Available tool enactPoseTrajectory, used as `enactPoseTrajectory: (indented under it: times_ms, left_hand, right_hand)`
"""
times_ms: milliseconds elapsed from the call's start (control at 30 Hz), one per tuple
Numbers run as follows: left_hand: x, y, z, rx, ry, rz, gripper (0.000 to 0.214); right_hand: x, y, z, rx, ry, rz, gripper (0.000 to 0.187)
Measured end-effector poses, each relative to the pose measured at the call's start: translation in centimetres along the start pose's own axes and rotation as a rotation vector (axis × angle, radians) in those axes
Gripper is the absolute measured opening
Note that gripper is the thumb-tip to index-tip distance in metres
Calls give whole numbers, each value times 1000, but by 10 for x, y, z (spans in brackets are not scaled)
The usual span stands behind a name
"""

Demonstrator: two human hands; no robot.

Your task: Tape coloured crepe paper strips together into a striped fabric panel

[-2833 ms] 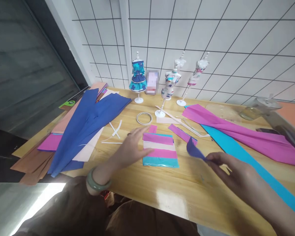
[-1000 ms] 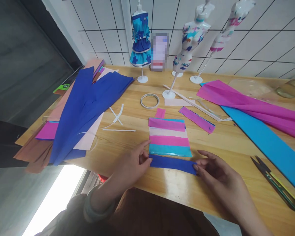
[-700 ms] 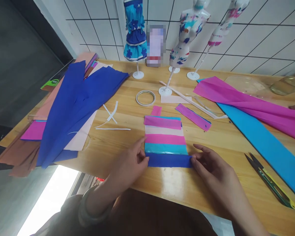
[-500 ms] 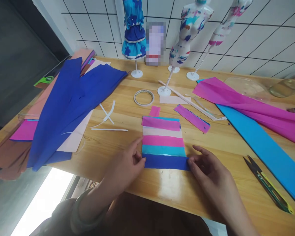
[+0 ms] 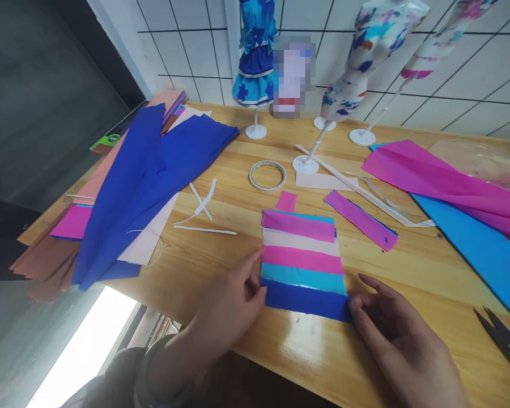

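A striped panel of paper strips, in pink, white, turquoise and blue, lies flat on the wooden table in front of me. Its nearest strip is a dark blue paper strip. My left hand pinches the left end of this strip between thumb and fingers. At the opposite end my right hand pinches the corner, its index finger raised apart. Just beyond the panel are a small pink paper piece and a loose pink strip with a blue edge.
Blue crepe paper covers a paper stack at left. A tape roll and thin white strips lie behind the panel. Several mannequin stands line the wall. Magenta paper, blue paper and snips are at right.
The whole scene has shifted rightward and tilted slightly in view. Both hands keep the same grip on the ends of the blue strip, and the panel looks otherwise unchanged.
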State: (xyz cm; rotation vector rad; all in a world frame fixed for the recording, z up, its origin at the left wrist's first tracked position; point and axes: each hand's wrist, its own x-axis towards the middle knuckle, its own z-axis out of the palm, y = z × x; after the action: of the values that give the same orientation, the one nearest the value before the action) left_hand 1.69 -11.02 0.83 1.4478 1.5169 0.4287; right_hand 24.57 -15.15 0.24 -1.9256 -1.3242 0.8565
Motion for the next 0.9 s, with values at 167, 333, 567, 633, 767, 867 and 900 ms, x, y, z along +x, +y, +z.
enactPoseTrajectory:
  times_ms: [167, 333, 567, 633, 767, 867, 900]
  left_hand:
    - [-2, 0, 0, 18, 8, 14, 57]
    - [-1, 1, 1, 36, 18, 16, 57]
    - [-1, 2, 2, 62, 28, 5, 55]
    - [0, 3, 2, 65, 25, -1, 55]
    - [1, 5, 1, 79, 10, -30, 55]
    - [1, 6, 1, 81, 11, -33, 55]
    - [1, 6, 1, 81, 12, -32, 55]
  right_hand:
    - [1, 1, 0, -20, 40, 24, 45]
    - [1, 2, 0, -52, 46, 28, 47]
    - [1, 3, 2, -79, 48, 23, 47]
    - [2, 2, 3, -96, 46, 28, 47]
    - [3, -1, 3, -130, 48, 52, 46]
    - [4, -3, 3, -135, 46, 63, 46]
    - [4, -3, 2, -139, 45, 65, 47]
